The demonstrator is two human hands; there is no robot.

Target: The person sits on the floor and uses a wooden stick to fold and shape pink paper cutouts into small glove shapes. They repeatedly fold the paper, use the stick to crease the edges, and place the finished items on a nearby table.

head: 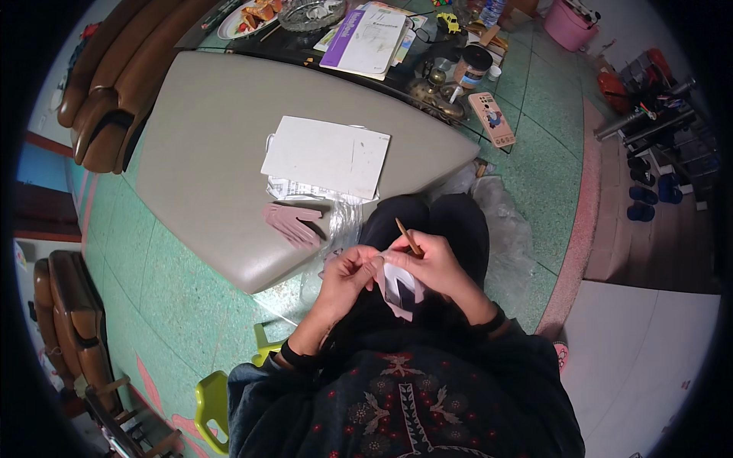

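Note:
Above my lap, my left hand (350, 273) pinches the upper left edge of a small piece of dusty-pink sheet material with a white part (399, 280). My right hand (435, 263) grips the same piece at its top, close to the left fingertips. A slim brown wooden stick (404, 230), pointed at its upper end, is also held in the right hand. The piece hangs down with a dark gap in its middle. Left of my knees, a stack of dusty-pink cut strips (292, 223) lies on a grey padded bench (200, 131).
A white board (329, 154) rests on papers on the bench. Clear plastic sheeting (504, 229) lies beside my legs. The dark table (292, 57) beyond carries a notebook (369, 40), a jar (472, 66) and a phone case (492, 118). A green plastic stool (212, 406) stands at lower left.

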